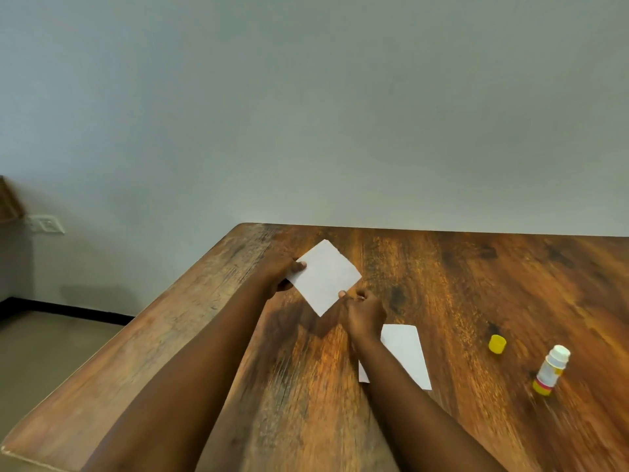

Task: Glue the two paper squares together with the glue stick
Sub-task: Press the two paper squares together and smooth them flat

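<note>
On the left wall: a white socket plate point(46, 223) sits low, left of the table and well apart from it.
Table point(170, 335): dark wood-grain top, its far edge running along the grey wall; both forearms reach over it from the near side.
Left hand point(279, 272): grips the left corner of the raised sheet, thumb on top and fingers curled beneath.
Held paper square point(325, 277): white, turned like a diamond, lifted off the wood near the table's far left part, between the two hands; its shadow falls on the table just nearer.
Right hand point(366, 313): pinches the sheet's near right edge between fingertip and thumb, the other fingers curled in.
Second paper square point(405, 352): white, lies flat on the table just near and right of the right hand, its left side covered by the right forearm.
Yellow cap point(497, 344): rests alone on the wood, right of the flat sheet and apart from it.
Glue stick point(550, 371): uncapped, white top and yellow base, near the table's right side, just near and right of the cap; it looks to stand on its base with a lean, though blur leaves that uncertain.
</note>
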A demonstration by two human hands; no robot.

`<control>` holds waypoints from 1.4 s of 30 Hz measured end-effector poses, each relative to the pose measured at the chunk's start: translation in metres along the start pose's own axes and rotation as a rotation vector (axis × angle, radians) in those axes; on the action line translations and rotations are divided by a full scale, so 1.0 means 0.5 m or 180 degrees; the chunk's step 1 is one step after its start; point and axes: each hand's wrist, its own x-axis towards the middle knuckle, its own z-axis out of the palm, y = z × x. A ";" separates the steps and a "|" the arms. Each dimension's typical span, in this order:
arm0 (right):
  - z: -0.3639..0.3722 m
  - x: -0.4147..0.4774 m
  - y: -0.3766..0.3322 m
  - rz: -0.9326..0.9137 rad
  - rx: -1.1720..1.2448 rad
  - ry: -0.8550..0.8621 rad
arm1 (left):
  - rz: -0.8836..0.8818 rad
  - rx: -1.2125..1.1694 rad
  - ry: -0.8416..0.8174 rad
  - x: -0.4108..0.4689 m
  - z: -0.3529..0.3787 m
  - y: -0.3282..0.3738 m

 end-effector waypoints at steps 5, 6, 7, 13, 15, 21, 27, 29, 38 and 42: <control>-0.074 -0.002 -0.018 0.0603 0.0786 -0.0214 | -0.0171 -0.0283 -0.0026 -0.051 0.035 -0.004; -0.094 -0.001 -0.020 0.0624 0.0778 -0.0202 | -0.0178 -0.0288 -0.0050 -0.064 0.046 -0.008; -0.115 0.002 -0.021 0.0629 0.0746 -0.0197 | -0.0146 -0.0280 -0.0079 -0.079 0.059 -0.012; -0.216 0.027 -0.010 0.0785 0.0241 -0.0258 | -0.0301 -0.0300 -0.0291 -0.137 0.136 -0.029; -0.235 0.035 -0.002 0.0652 -0.0111 -0.0194 | -0.0422 -0.0329 -0.0440 -0.148 0.150 -0.033; -0.262 0.036 0.023 0.0430 -0.0904 -0.0283 | -0.0282 0.0072 -0.0440 -0.164 0.183 -0.056; -0.266 0.040 0.038 0.0195 -0.1194 -0.0281 | -0.0290 0.0170 -0.0397 -0.174 0.199 -0.061; -0.267 0.045 0.039 0.0194 -0.1263 -0.0296 | -0.0364 0.0076 -0.0419 -0.177 0.200 -0.060; -0.267 0.047 0.042 0.0174 -0.1459 -0.0270 | -0.0415 0.0161 -0.0421 -0.189 0.202 -0.060; -0.267 0.041 0.042 0.0179 -0.1522 -0.0254 | -0.0407 0.0299 -0.0417 -0.192 0.203 -0.059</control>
